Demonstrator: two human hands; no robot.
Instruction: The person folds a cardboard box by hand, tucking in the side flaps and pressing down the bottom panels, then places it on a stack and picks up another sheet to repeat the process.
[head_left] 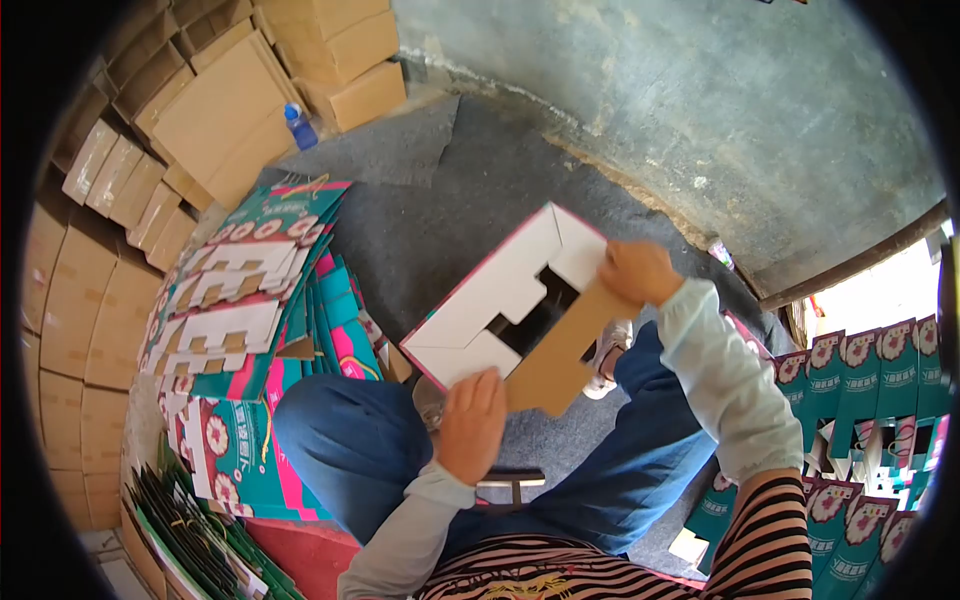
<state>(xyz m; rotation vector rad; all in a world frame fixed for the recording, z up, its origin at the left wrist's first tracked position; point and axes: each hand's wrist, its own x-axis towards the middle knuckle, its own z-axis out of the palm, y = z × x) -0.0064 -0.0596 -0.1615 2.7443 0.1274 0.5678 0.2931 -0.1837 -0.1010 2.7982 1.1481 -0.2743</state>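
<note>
Head view: person sits with a half-formed carton [505, 300] held over the lap, white inner face up, pink edge showing, a cut-out window in the middle. Left hand [470, 425] grips the near end of the carton, fingers curled over the edge, closed on it. Right hand [640, 272] pinches the far end, also closed on it, where a brown cardboard insert [560, 355] runs diagonally across the window.

Relative to the carton: stack of flat printed blanks [255, 290] just to its left on the floor; brown shipping boxes [330, 45] well beyond it, with a blue bottle [298, 125] beside them; finished teal boxes [870, 380] standing in a row to its right.

Judgement on the step: looks like seating the insert into the carton. To do it well, keep the left hand as the fixed anchor, let the right drive the insert square to the window edges, not skewed. Press along the fold line, not mid-panel, or the white face creases. Can't tell whether the insert's tabs are engaged; the right hand hides that end.
</note>
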